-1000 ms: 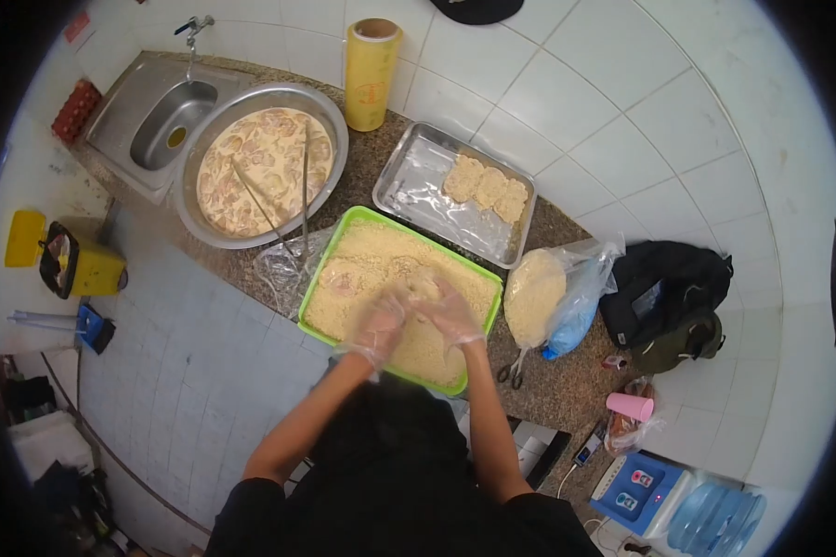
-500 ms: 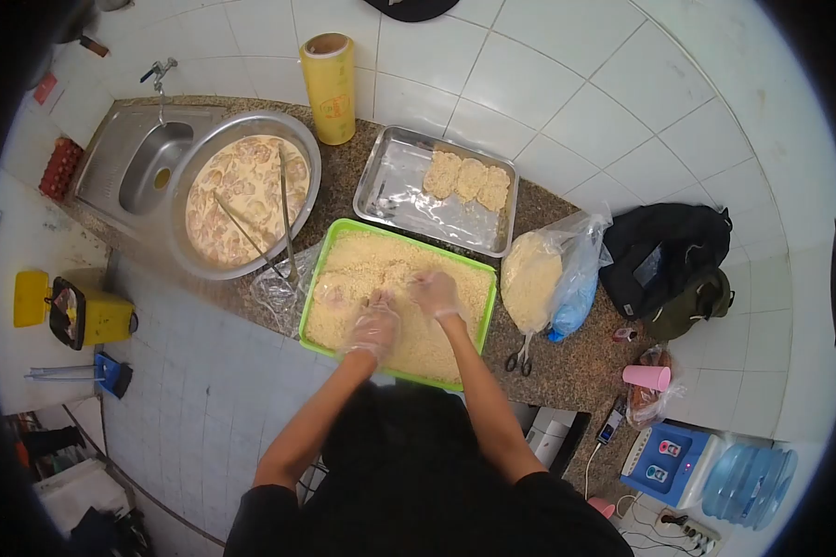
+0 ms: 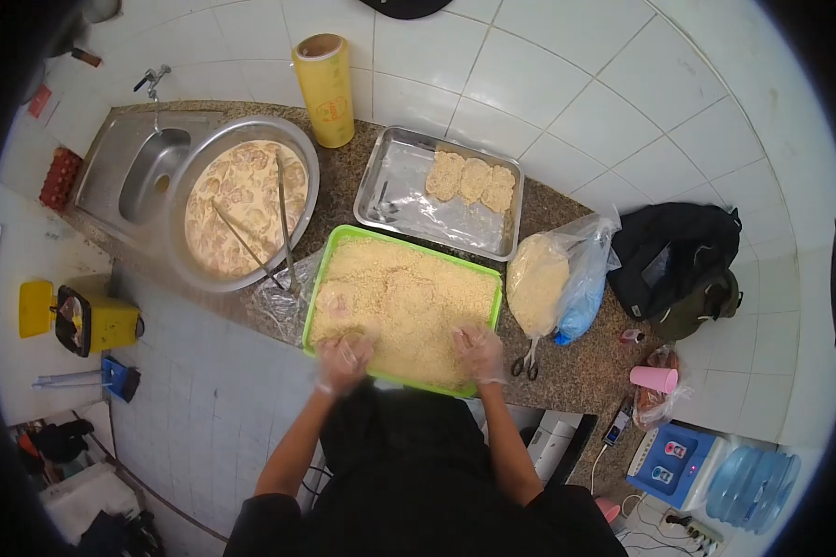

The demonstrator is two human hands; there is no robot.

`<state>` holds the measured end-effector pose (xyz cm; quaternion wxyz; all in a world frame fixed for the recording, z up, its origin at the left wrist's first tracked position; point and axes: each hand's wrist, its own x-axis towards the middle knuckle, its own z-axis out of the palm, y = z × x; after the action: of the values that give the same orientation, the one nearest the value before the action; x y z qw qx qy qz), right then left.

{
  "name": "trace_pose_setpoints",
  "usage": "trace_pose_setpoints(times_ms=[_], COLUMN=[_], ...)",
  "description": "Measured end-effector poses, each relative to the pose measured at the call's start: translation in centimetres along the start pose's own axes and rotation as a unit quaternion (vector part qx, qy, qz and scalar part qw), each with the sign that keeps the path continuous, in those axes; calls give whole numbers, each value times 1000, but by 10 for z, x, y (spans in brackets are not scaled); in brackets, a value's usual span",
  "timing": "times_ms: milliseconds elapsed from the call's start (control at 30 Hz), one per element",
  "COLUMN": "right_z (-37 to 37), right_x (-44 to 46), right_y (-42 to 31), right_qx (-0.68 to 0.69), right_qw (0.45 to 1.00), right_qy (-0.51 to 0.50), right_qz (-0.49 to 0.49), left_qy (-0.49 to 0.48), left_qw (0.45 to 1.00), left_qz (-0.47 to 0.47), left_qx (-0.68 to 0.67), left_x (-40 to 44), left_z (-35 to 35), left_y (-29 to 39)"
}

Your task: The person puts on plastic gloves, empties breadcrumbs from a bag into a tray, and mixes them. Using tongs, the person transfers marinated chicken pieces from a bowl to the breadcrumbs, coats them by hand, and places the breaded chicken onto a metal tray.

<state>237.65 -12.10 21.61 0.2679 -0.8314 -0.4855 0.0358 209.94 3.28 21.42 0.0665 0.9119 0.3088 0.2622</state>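
- The left hand (image 3: 346, 360), in a clear glove, is being held over the near left part of the green tray (image 3: 420, 249), fingers curled inward; whether anything is being gripped cannot be told.
- The right hand (image 3: 480, 353), also gloved, is being held at the near right corner, fingers likewise bent; its contents cannot be told.
- Two flat pieces are being bedded in the crumbs (image 3: 409, 348). The left piece (image 3: 337, 300) is lying just beyond the left hand, clearly nearer to it; the right piece (image 3: 411, 293) is lying farther out, between the two hands. Their long axes are being masked by crumbs.
- The tray's long side is being set crosswise to the body, with loose crumbs being spread between the hands.
- The far rim is being closely bordered by a steel tray (image 3: 399, 190), the right rim by a bag of crumbs (image 3: 535, 283).
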Motion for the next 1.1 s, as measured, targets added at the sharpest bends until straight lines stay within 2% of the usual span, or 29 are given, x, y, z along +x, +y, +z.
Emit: trace_pose_setpoints(times_ms=[33,133,400,433,533,633,733,833,933,967,1033,1100], right_z=[0,9,11,7,8,11,38,53,17,6,-8,-11], right_x=[3,18,66,72,82,100,114,124,121,119,112,97], right_y=[6,28,56,53,43,-14,-50,-47,-62,-73,-91,-90], right_qx=[-10,20,0,-12,46,-13,-134,-39,234,209,158,116], right_qw=[1000,998,999,999,994,992,986,977,942,957,980,993], right_qy=[-14,36,29,22,-44,119,28,-158,-150,-124,-71,-12], right_qz=[-1,-38,-31,-32,87,32,91,135,191,159,96,-6], left_qy=[5,31,-29,-42,-21,20,0,-210,-111,-198,-368,-382], left_qw=[1000,999,999,999,1000,996,985,966,980,974,922,916], left_qz=[-4,17,22,23,13,44,88,90,162,89,-55,-58], left_qx=[-8,-8,22,22,-3,-80,-146,-121,-37,-62,-105,-111], left_x=[1,-4,20,22,33,41,88,92,64,68,80,69], left_z=[0,12,37,35,23,38,16,28,40,35,18,31], left_y=[1,-5,-7,-7,0,5,34,38,28,30,34,30])
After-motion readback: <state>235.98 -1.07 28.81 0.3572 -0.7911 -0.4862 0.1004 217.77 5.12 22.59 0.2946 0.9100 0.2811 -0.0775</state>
